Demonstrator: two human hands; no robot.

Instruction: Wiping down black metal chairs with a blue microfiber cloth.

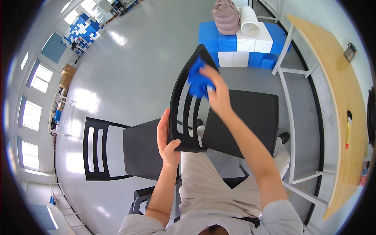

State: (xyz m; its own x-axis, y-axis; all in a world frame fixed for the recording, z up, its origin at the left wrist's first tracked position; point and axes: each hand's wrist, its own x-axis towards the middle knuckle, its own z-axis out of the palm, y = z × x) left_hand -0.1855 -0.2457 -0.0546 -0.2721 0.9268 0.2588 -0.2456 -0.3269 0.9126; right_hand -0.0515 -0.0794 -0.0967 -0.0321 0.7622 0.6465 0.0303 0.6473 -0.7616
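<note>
In front of me stands a black chair with a slatted plastic backrest (177, 92) and a dark flat seat (243, 121). My left hand (168, 143) grips the near lower corner of the backrest, thumb on one side and fingers on the other. My right hand (217, 91) is closed on a blue cloth (199, 78) and holds it against or just over the upper slats; motion blurs the cloth and fingers, so contact is hard to judge. My right forearm crosses above the seat.
A second black chair (144, 147) stands to the left. On the right is a light wooden table (333, 90) bearing a yellow-and-black cutter (348, 129) and a dark bottle (350, 52). Blue and white foam blocks (227, 41) at the back carry a padded bag (226, 17) and a white ribbed roll (249, 21).
</note>
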